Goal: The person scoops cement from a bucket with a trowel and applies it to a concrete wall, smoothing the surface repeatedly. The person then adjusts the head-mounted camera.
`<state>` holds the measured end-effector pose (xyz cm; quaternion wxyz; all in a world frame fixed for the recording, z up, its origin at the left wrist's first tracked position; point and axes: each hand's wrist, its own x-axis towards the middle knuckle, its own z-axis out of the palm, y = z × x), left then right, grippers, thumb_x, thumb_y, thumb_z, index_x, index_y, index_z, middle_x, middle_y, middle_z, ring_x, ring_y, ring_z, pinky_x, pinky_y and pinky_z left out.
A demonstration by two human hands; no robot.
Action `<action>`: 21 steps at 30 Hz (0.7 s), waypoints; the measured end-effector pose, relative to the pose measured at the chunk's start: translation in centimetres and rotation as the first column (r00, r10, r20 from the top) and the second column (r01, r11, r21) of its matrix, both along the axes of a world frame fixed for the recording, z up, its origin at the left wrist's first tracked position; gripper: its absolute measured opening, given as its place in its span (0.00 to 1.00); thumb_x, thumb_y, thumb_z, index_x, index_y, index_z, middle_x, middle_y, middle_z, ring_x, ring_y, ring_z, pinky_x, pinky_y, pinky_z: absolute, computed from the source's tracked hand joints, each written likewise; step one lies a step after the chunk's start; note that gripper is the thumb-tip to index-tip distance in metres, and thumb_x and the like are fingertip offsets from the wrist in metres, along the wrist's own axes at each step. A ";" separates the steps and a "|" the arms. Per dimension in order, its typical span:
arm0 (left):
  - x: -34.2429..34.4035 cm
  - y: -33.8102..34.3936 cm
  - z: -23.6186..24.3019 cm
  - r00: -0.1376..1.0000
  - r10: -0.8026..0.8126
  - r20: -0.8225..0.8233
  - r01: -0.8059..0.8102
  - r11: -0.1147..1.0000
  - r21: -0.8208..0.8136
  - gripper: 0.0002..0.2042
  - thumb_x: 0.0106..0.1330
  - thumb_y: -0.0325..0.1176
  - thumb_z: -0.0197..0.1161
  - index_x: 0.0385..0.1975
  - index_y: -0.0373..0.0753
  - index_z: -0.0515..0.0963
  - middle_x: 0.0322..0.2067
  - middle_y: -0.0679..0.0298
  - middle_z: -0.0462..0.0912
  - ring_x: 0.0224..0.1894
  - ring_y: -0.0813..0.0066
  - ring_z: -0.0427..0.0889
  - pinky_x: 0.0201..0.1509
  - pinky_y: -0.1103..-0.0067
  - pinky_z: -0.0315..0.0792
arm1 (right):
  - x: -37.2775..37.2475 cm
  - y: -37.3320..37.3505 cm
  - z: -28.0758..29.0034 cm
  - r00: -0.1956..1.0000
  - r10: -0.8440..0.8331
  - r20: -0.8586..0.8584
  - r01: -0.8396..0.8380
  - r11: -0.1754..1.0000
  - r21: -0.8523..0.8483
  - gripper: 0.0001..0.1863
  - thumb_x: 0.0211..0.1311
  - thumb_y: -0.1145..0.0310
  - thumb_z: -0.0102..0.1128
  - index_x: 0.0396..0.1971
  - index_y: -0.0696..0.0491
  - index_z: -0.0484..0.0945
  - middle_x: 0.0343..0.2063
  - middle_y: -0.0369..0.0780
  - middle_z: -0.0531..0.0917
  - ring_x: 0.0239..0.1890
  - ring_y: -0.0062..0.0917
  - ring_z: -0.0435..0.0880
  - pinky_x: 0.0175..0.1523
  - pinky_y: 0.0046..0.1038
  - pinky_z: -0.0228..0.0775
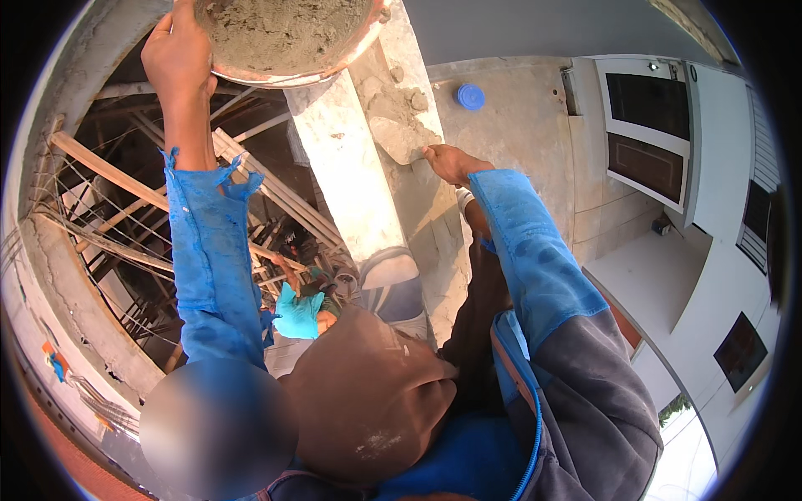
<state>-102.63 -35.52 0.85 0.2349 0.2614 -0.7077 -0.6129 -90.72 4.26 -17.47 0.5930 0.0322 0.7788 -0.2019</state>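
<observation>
My left hand (pixel 180 54) is closed on the rim of a round basin at the upper left. Grey wet mortar (pixel 284 37) fills the basin (pixel 288 81), which is tilted toward me over a narrow concrete ledge (pixel 347 167). Lower and to the right, my right hand (pixel 455 164) is closed on a trowel; its handle is hidden in my fingers. The mortar-smeared trowel blade (pixel 398 140) lies low against the ledge's right side. Just beyond the blade sit lumps of mortar (pixel 401 102).
My foot (pixel 391 275) rests on the ledge. On the left drops an opening with wooden poles (pixel 276 188) and bare rebar; a person in a teal shirt (pixel 301 313) is below. Far down on the right are a blue round container (pixel 470 97) and a white building (pixel 710 275).
</observation>
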 end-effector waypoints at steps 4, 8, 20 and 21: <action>-0.4 -0.9 -0.5 0.999 -0.005 -0.035 0.006 1.000 0.029 0.22 0.77 0.45 0.66 0.46 0.26 0.87 0.34 0.60 0.90 0.29 0.78 0.86 0.32 0.78 0.80 | 6.7 2.1 -2.6 1.000 0.010 -0.014 -0.010 1.000 -0.028 0.35 0.87 0.44 0.31 0.74 0.55 0.70 0.52 0.55 0.86 0.46 0.46 0.88 0.54 0.47 0.78; -0.5 -1.1 -0.8 0.999 -0.016 -0.047 0.019 0.997 0.076 0.21 0.78 0.44 0.66 0.46 0.26 0.87 0.36 0.59 0.90 0.32 0.76 0.88 0.35 0.77 0.82 | 14.0 4.3 -6.0 0.951 0.072 -0.300 -0.096 0.993 -0.069 0.31 0.87 0.47 0.30 0.68 0.54 0.73 0.50 0.58 0.87 0.47 0.54 0.89 0.57 0.53 0.78; -0.3 -0.8 -0.6 0.999 0.025 -0.033 -0.023 0.999 0.046 0.21 0.76 0.44 0.68 0.46 0.26 0.87 0.36 0.59 0.89 0.31 0.76 0.87 0.32 0.78 0.82 | 9.4 8.5 3.4 0.702 0.541 -0.463 -0.525 0.833 0.177 0.21 0.84 0.52 0.43 0.58 0.49 0.78 0.38 0.48 0.89 0.45 0.46 0.90 0.55 0.47 0.81; -0.3 -0.7 -0.6 0.999 0.024 -0.038 -0.022 0.999 0.049 0.21 0.76 0.44 0.68 0.46 0.25 0.87 0.36 0.59 0.89 0.31 0.76 0.87 0.32 0.77 0.82 | 7.3 8.9 3.3 0.649 0.663 -0.373 -0.652 0.737 0.176 0.20 0.84 0.51 0.44 0.57 0.48 0.78 0.38 0.47 0.89 0.44 0.45 0.90 0.53 0.47 0.82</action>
